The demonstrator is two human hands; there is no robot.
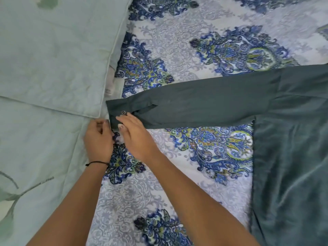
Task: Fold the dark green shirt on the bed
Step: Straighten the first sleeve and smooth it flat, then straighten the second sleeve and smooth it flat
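The dark green shirt (292, 139) lies flat on the bed's patterned sheet (177, 50), its body at the right. One long sleeve (204, 103) stretches left across the sheet, ending in a buttoned cuff (117, 110). My right hand (134, 135) rests fingers-down on the cuff's near edge, thumb at its corner. My left hand (98, 139) is curled at the cuff's left end, fingertips pinched against the fabric edge. A black thread band circles my left wrist.
Two pale green pillows (53, 50) fill the left side, one overlapping the other, touching the cuff's end. The blue and white paisley sheet shows above and below the sleeve.
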